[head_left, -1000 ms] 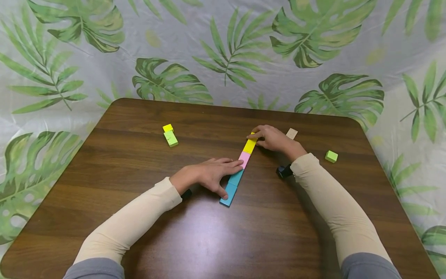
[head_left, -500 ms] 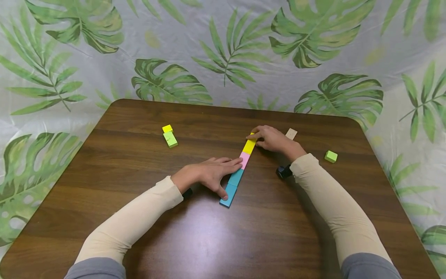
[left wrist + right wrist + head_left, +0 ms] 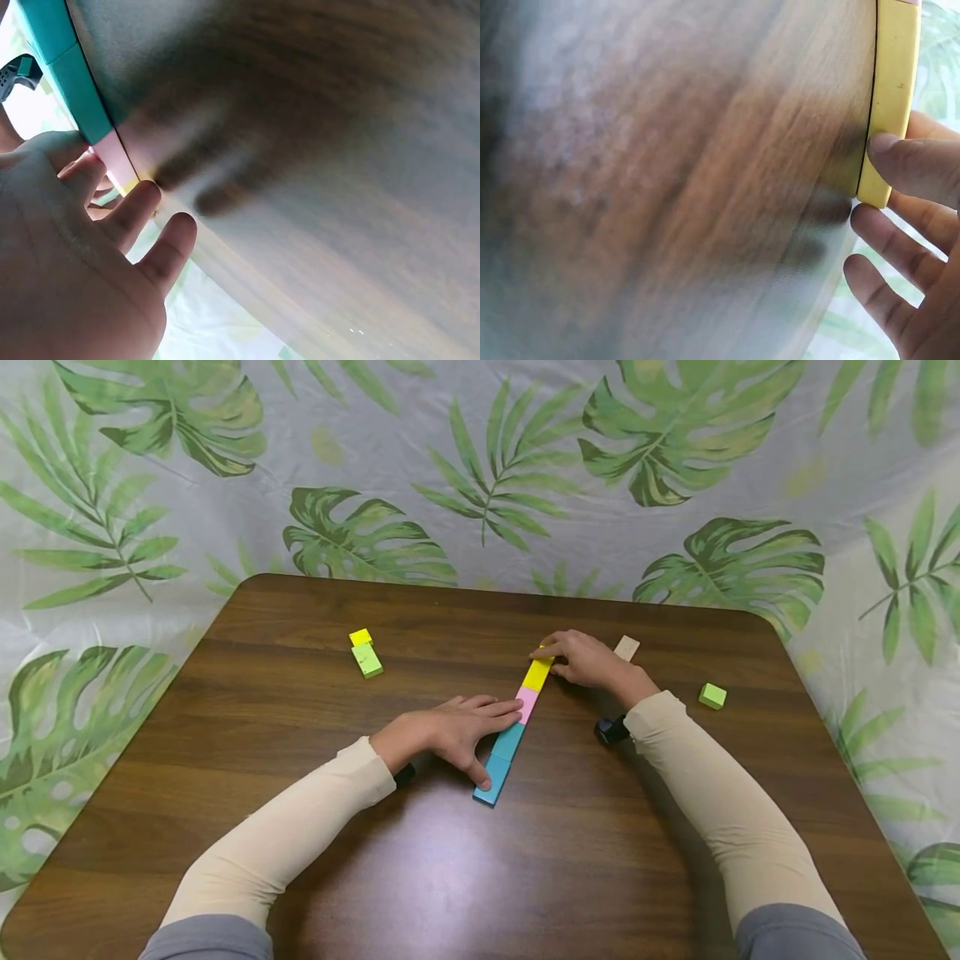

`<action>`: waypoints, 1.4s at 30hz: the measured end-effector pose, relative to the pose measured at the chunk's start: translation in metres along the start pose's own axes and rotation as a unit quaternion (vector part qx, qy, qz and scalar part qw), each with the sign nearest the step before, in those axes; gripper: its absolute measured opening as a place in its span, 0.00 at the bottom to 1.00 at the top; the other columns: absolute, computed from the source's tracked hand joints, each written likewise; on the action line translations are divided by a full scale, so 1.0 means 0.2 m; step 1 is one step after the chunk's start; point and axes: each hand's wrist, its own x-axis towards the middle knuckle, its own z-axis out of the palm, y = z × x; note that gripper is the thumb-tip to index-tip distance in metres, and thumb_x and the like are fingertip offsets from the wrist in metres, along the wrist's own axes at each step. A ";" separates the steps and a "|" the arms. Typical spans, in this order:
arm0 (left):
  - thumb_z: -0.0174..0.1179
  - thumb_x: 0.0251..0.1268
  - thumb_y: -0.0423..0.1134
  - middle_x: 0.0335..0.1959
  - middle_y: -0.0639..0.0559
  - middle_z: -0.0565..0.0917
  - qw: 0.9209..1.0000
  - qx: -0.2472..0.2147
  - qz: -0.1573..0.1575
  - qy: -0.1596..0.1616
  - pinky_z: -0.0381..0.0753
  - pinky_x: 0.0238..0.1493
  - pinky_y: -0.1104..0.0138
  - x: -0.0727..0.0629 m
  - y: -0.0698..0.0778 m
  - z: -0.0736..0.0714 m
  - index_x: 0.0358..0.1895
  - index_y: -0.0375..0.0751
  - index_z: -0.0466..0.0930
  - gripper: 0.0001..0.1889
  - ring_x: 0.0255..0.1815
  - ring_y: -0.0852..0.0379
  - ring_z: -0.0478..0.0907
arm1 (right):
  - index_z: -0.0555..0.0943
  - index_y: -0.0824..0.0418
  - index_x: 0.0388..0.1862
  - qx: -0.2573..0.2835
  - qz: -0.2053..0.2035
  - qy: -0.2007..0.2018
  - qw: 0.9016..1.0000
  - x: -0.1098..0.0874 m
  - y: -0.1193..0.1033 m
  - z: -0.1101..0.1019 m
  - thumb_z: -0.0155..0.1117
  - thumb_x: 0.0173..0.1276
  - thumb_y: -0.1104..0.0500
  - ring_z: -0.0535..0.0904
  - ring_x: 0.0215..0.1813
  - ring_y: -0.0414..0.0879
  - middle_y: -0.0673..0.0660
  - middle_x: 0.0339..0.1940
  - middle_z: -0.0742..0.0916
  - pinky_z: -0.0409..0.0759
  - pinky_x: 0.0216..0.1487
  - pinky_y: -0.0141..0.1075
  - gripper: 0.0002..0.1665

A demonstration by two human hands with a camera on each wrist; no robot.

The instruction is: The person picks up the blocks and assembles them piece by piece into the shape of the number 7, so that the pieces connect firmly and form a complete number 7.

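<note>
Blocks lie end to end in a slanting row on the table: two blue blocks (image 3: 507, 742) nearest, then a pink block (image 3: 527, 703), then a yellow block (image 3: 537, 675) at the far end. My left hand (image 3: 461, 733) rests on the row with fingers extended, thumb on the nearest blue block and fingertips at the pink one. With my right hand (image 3: 588, 658) I pinch the far end of the yellow block. In the right wrist view the thumb presses one side of the yellow block (image 3: 894, 82), with fingers behind it and at its end.
A light green block (image 3: 367, 660) touches a small yellow block (image 3: 361, 637) at the back left of the brown table (image 3: 262, 710). A pale wooden block (image 3: 627, 647) lies behind the right hand, partly hidden. Another green block (image 3: 712, 696) sits farther right. A leaf-patterned cloth (image 3: 517, 460) hangs behind.
</note>
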 end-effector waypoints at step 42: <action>0.70 0.52 0.62 0.83 0.65 0.41 1.000 -0.004 -0.026 -0.001 0.53 0.77 0.43 0.00 0.04 -0.01 0.81 0.59 0.43 0.57 0.83 0.51 0.44 | 0.74 0.68 0.66 0.005 0.139 0.110 0.984 -0.96 0.42 -0.27 0.63 0.67 0.69 0.70 0.64 0.73 0.75 0.66 0.73 0.73 0.53 0.65 0.28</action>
